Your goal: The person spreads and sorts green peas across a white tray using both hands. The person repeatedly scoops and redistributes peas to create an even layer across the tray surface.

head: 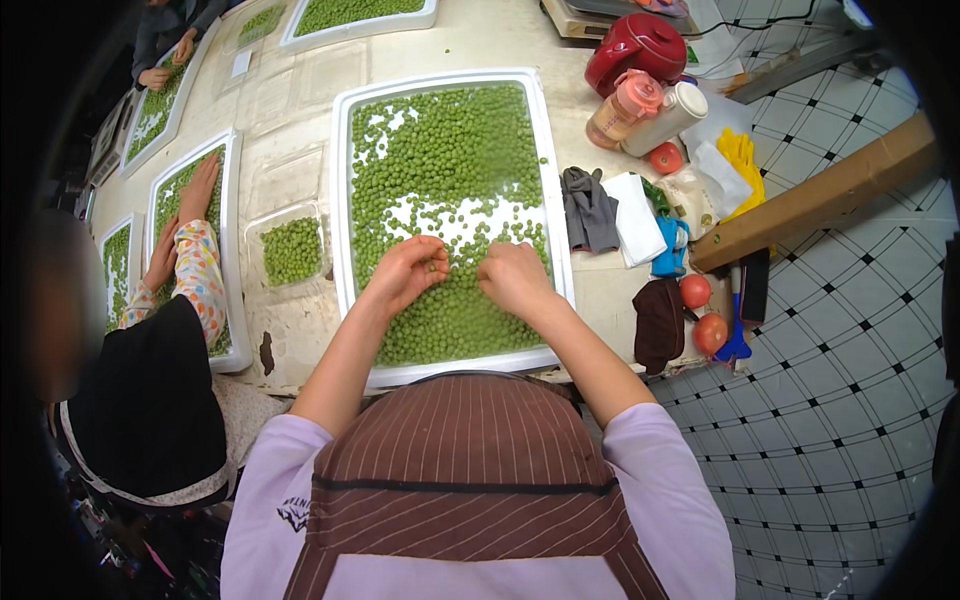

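Observation:
A white foam tray (pixel 558 217) full of loose green peas (pixel 442 169) lies before me. The peas are thick at its far and near ends, and white floor shows through a band in the middle. Over that band my left hand (pixel 411 271) is cupped, palm turned inward, with a pea or two showing at its curled fingers. A short way to its right, my right hand (pixel 517 279) is bent down at the peas. Its fingertips are bunched, and whatever may be between them is hidden.
A clear plastic box (pixel 321 225) of peas stands left of the tray. Further left, a co-worker's hands (pixel 196 187) rest in another pea tray (pixel 238 300). On the right are grey gloves (pixel 589 210), bottles (pixel 622 112), a red kettle (pixel 636 52), tomatoes (pixel 709 334) and a cardboard-brown beam (pixel 817 191).

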A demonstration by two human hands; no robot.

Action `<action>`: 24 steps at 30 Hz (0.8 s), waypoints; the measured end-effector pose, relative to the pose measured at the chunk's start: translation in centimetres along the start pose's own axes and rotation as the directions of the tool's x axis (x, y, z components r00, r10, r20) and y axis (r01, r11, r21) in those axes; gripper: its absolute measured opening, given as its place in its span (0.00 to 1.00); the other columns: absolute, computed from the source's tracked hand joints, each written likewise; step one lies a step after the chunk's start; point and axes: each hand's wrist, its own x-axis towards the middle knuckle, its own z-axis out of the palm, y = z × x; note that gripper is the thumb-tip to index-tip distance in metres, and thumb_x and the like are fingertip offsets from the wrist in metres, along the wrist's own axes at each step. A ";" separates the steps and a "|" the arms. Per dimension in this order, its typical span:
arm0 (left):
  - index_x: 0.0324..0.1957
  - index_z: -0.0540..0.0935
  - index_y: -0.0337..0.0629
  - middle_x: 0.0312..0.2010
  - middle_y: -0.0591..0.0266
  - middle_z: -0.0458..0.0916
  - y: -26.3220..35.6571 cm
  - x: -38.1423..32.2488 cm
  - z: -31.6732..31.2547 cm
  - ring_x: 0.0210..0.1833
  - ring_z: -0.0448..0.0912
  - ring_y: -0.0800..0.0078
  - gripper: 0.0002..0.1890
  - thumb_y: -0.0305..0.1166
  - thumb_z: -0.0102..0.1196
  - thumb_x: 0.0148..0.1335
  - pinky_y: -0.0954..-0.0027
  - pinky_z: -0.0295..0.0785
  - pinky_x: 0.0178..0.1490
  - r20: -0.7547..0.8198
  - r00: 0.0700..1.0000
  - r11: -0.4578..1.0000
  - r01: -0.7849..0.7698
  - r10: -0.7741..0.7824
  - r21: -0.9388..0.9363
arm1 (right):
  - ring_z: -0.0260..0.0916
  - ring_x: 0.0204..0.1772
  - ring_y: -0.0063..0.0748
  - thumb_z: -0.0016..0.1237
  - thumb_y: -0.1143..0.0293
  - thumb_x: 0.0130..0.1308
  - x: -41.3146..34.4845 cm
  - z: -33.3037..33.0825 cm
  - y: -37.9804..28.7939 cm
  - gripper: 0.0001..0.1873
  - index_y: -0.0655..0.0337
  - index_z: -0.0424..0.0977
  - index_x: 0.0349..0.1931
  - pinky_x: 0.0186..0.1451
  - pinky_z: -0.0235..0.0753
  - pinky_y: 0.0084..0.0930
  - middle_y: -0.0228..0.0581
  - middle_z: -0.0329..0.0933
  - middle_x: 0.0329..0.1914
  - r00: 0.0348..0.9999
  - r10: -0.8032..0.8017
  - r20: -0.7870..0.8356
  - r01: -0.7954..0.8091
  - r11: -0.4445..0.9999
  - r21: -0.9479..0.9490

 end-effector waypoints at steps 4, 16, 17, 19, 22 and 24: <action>0.42 0.76 0.35 0.32 0.60 0.77 -0.4 0.2 0.0 0.34 0.77 0.71 0.06 0.26 0.49 0.67 0.70 0.75 0.40 -0.039 0.999 1.000 0.001 -0.001 0.003 | 0.73 0.40 0.38 0.58 0.71 0.48 0.1 -0.2 0.1 0.02 0.56 0.81 0.23 0.44 0.68 0.37 0.35 0.74 0.28 0.999 -0.023 0.027 0.023 1.000 0.008; 0.44 0.76 0.35 0.35 0.61 0.79 -0.5 -1.0 1.8 0.38 0.78 0.70 0.09 0.30 0.48 0.69 0.68 0.75 0.43 -0.100 0.995 0.987 0.025 -0.009 0.160 | 0.77 0.39 0.39 0.58 0.70 0.53 0.7 -2.6 -0.7 0.05 0.60 0.82 0.30 0.42 0.75 0.32 0.38 0.78 0.33 0.985 0.126 0.115 -0.159 0.925 0.344; 0.45 0.76 0.35 0.36 0.60 0.79 -0.5 -1.2 2.4 0.38 0.78 0.70 0.10 0.32 0.48 0.70 0.68 0.75 0.44 -0.053 0.998 0.994 0.050 -0.046 0.092 | 0.77 0.39 0.38 0.59 0.70 0.55 0.9 -3.4 -1.2 0.07 0.61 0.82 0.33 0.42 0.75 0.30 0.39 0.78 0.34 0.982 0.141 0.123 -0.183 0.871 0.455; 0.45 0.76 0.35 0.37 0.59 0.79 -0.5 -1.4 3.6 0.40 0.78 0.69 0.12 0.34 0.46 0.71 0.68 0.76 0.46 0.054 0.992 0.993 0.112 -0.110 -0.036 | 0.77 0.39 0.36 0.59 0.69 0.57 0.9 -3.8 -1.1 0.09 0.61 0.81 0.37 0.42 0.76 0.28 0.40 0.79 0.36 0.983 0.166 0.081 -0.183 0.808 0.560; 0.40 0.77 0.37 0.29 0.66 0.74 -1.2 -0.1 2.1 0.31 0.72 0.75 0.13 0.37 0.45 0.72 0.73 0.67 0.34 0.011 0.997 0.995 0.072 -0.072 -0.073 | 0.78 0.41 0.37 0.57 0.68 0.59 0.2 -4.1 0.4 0.12 0.61 0.80 0.42 0.44 0.76 0.29 0.42 0.79 0.40 0.967 0.225 -0.123 -0.126 0.835 0.535; 0.36 0.76 0.39 0.19 0.74 0.63 -0.8 -0.1 2.6 0.22 0.61 0.81 0.12 0.37 0.47 0.72 0.75 0.54 0.25 -0.118 0.992 0.999 0.046 -0.046 -0.004 | 0.75 0.52 0.43 0.55 0.70 0.60 -1.2 -3.8 2.0 0.15 0.62 0.78 0.48 0.54 0.74 0.34 0.44 0.78 0.46 0.957 0.256 -0.138 -0.182 0.898 0.400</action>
